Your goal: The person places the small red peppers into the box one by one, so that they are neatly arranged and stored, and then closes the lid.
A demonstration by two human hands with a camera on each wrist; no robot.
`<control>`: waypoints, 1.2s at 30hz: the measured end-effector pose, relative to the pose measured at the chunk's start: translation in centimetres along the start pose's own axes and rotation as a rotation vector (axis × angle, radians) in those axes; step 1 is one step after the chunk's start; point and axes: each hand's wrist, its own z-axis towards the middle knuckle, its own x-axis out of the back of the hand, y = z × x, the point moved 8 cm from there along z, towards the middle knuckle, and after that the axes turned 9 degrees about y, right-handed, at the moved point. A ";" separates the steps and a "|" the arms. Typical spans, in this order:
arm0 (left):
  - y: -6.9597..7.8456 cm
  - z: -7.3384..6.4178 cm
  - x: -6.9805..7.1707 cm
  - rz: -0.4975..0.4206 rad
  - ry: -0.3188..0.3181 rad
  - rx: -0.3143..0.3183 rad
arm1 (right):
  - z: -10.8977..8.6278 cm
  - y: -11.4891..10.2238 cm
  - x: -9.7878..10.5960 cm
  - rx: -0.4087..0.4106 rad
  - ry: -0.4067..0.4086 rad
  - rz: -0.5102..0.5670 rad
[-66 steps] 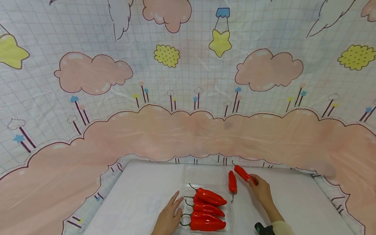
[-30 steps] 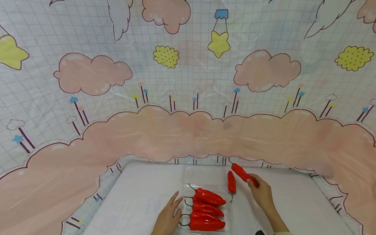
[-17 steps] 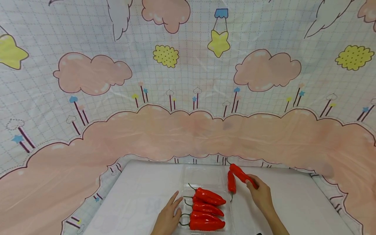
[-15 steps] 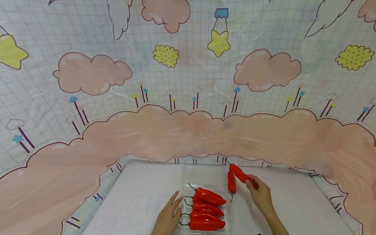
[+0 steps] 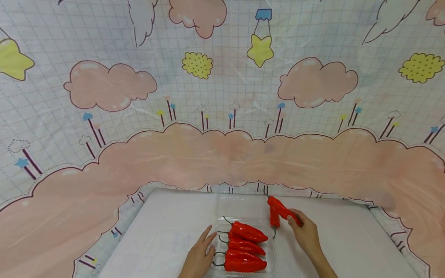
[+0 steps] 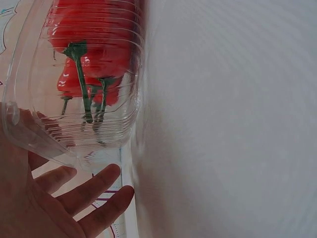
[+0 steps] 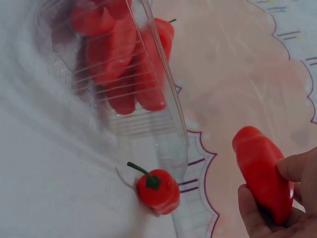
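Observation:
My right hand [image 5: 306,231] grips a long red pepper [image 5: 279,207] by its pointed end, the stem end tilted away to the upper left. In the right wrist view this held pepper [image 7: 260,168] sits between thumb and fingers, above the table. Below it in the head view, partly covered, a second red pepper [image 5: 275,222] lies on the table, green stem toward me. My left hand [image 5: 197,256] is at the left edge of a clear plastic box [image 6: 29,74], fingers spread. Several red peppers [image 5: 246,262] lie in the box in a column, stems pointing left.
The box's clear lid [image 5: 243,208] is folded back, flat on the far side. A white table [image 5: 156,231] is under everything. Behind its far edge rises a patterned cloth [image 5: 222,162] with clouds and stars.
My right hand has carried its pepper left and slightly toward me, so it now overlaps the loose pepper on the table. My left hand and the box have stayed put.

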 end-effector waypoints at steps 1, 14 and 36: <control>0.0 0.0 0.0 0.001 -0.003 0.002 | -0.1 -0.1 -0.1 0.000 -0.003 0.003; 0.0 0.1 -0.1 0.010 -0.005 0.005 | -0.9 -1.1 -0.6 0.044 -0.005 0.016; 0.1 0.1 0.0 0.017 0.015 -0.006 | -2.7 -3.3 -1.1 0.083 -0.007 0.096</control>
